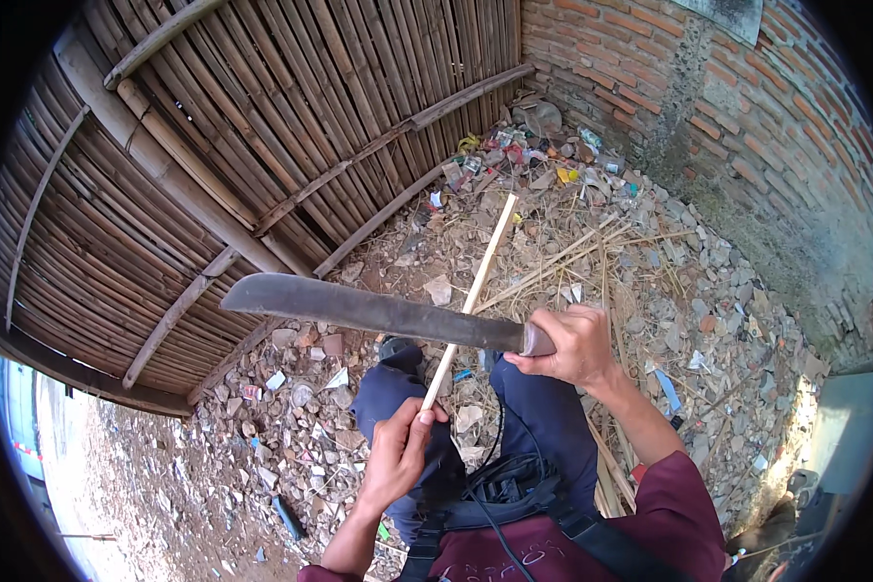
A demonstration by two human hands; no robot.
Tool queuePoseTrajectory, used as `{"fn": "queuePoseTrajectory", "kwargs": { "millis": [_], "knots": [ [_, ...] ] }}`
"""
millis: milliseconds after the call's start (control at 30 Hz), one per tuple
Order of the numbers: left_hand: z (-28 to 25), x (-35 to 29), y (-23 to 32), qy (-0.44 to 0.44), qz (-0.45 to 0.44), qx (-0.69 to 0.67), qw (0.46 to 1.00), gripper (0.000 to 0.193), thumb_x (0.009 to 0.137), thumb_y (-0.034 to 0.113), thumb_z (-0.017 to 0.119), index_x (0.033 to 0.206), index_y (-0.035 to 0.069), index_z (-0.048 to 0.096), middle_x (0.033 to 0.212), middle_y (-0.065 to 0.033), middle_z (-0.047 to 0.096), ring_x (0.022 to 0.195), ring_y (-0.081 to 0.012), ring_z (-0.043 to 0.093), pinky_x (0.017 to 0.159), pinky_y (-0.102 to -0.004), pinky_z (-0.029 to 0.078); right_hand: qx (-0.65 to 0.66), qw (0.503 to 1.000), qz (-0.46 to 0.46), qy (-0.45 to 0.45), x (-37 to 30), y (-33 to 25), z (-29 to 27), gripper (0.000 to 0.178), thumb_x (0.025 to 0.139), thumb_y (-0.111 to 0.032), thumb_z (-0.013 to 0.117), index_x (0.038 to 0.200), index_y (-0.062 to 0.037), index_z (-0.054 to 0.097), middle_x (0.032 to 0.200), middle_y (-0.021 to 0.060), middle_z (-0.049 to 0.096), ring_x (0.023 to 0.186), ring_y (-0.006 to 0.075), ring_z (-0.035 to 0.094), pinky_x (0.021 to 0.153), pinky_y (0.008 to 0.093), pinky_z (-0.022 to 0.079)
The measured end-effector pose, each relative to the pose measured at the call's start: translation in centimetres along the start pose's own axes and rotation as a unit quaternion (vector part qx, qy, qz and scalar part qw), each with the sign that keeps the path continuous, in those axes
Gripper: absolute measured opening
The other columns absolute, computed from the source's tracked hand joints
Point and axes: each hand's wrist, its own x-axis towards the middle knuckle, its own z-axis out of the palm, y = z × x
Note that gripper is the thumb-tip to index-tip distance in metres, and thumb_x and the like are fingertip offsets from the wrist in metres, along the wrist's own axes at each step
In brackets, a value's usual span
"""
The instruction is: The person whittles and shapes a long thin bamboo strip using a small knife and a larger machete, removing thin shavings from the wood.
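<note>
My right hand (574, 345) is closed round the handle of a machete (378, 312). Its long dark blade reaches out to the left and crosses over a thin pale wooden strip (490, 250). My left hand (400, 448) grips the near end of this strip, with the thumb laid along it. The strip slants up and away to the right, its far end in the air above the ground. Where the two cross, the blade hides a short piece of the strip; whether they touch I cannot tell.
A bamboo wall (291, 126) stands at the left and a brick wall (747, 116) at the right. Stony ground (359, 257) holds litter, with more rubbish (524, 155) in the far corner. Several long pale strips (563, 257) lie right of my legs. A black cable (500, 427) hangs at my lap.
</note>
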Motion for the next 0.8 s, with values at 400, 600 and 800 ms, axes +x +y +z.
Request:
{"fn": "queuePoseTrajectory", "kwargs": {
  "millis": [400, 600, 800],
  "knots": [
    [0.2, -1.1, -0.4, 0.029, 0.017, 0.047, 0.998, 0.030, 0.114, 0.023, 0.053, 0.097, 0.004, 0.068, 0.058, 0.0054, 0.041, 0.053, -0.0041, 0.035, 0.050, -0.0282, 0.026, 0.011, 0.999, 0.000, -0.037, 0.3, 1.1, 0.4, 0.065, 0.089, -0.074, 0.071, 0.080, -0.0097, 0.068, 0.056, 0.0044, 0.062, 0.048, 0.0248, 0.063, 0.050, 0.0393, 0.049],
    [0.1, -0.7, 0.0, 0.039, 0.020, 0.092, 0.995, 0.024, 0.113, 0.017, 0.057, 0.097, 0.002, 0.068, 0.058, 0.0006, 0.045, 0.051, -0.0068, 0.040, 0.050, -0.0299, 0.029, 0.050, 0.997, 0.058, -0.025, -0.4, 1.1, 1.2, 0.069, 0.088, -0.074, 0.071, 0.084, -0.0057, 0.072, 0.055, 0.0082, 0.061, 0.048, 0.0287, 0.063, 0.049, 0.0427, 0.049],
    [-0.5, -1.4, -0.8, 0.047, 0.035, 0.116, 0.991, 0.020, 0.111, 0.013, 0.059, 0.097, 0.002, 0.067, 0.055, -0.0031, 0.046, 0.049, -0.0087, 0.040, 0.048, -0.0324, 0.031, 0.040, 0.992, 0.112, -0.041, 0.2, 2.4, 1.0, 0.064, 0.090, -0.074, 0.070, 0.081, -0.0101, 0.070, 0.053, 0.0048, 0.062, 0.044, 0.0231, 0.062, 0.051, 0.0395, 0.051]
  ]
}}
